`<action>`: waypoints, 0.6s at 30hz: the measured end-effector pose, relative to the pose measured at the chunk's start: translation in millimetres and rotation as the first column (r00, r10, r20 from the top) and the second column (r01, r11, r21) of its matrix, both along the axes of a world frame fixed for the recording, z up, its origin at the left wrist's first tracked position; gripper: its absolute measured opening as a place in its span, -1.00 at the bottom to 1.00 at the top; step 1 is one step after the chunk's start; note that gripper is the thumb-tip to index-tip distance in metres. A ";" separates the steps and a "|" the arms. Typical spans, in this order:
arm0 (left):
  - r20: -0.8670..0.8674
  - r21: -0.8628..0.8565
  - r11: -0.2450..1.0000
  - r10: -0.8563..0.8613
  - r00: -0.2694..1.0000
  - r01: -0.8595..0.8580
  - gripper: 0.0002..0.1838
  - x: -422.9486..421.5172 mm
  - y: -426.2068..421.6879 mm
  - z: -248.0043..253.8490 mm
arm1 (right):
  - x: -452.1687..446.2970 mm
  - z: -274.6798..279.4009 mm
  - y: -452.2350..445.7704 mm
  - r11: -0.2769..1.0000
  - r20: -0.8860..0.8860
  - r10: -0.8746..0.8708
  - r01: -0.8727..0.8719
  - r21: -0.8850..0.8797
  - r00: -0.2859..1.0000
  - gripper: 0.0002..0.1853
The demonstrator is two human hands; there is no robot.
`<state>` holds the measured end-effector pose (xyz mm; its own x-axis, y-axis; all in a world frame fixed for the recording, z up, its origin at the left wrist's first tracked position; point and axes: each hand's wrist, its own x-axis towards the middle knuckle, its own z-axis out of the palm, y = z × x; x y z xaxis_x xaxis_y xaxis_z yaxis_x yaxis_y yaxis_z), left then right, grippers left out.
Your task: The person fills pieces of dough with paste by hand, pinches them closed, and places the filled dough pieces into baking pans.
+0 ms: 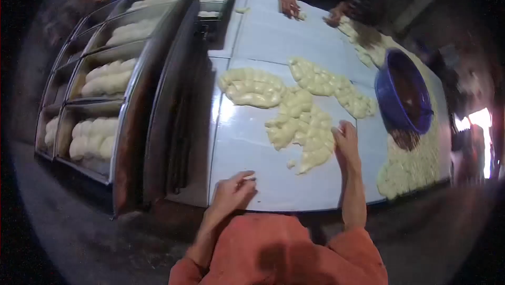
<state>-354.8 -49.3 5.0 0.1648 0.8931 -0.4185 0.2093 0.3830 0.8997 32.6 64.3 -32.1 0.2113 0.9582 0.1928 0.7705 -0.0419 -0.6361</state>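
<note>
My left hand (pixel 234 193) is low over the near edge of the white table, its fingers loosely bent and apart, with nothing visible in them. My right hand (pixel 347 142) is at the right edge of a cluster of pale dough pieces (pixel 302 122), fingers partly spread and seemingly touching the dough. A small dough bit (pixel 291 164) lies apart, near the cluster's lower end. Further back are an oval group of dough pieces (pixel 252 87) on the left and a long strip of dough pieces (pixel 331 85) on the right.
On the left stand deep metal baking pans (pixel 126 101) holding rows of dough. A purple basin (pixel 386 95) sits on the right, by a spread of flour-like or doughy material (pixel 407 172). Across the table (pixel 263 164), another person's hand (pixel 288 5) touches a small dough piece.
</note>
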 end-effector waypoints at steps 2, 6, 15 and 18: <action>-0.009 0.063 0.998 0.022 1.000 -0.021 -0.64 -28.9 -2.4 -21.3 | 6.5 -7.0 2.0 0.960 -0.104 -0.205 0.179 -0.216 0.973 -0.62; 0.032 0.035 0.999 0.001 0.999 -0.002 -0.66 -60.4 -7.1 -27.7 | -5.7 10.8 -9.3 0.936 -0.290 -0.338 0.289 -0.200 0.895 -0.63; -0.084 0.018 0.993 -0.112 0.990 0.114 -0.63 -25.4 -1.4 -9.8 | 11.3 3.7 -5.8 0.978 -0.157 -0.154 0.127 -0.168 0.976 -0.67; -0.035 -0.028 0.999 -0.039 0.999 0.038 -0.64 1.4 -6.4 -10.5 | 10.9 6.4 1.4 0.993 -0.004 -0.043 0.043 -0.109 0.999 -0.58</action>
<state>-353.5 -55.8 -5.5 0.1833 0.8746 -0.4489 0.2563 0.3984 0.8807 43.5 65.8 -25.7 0.2536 0.9635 0.0862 0.7626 -0.1443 -0.6306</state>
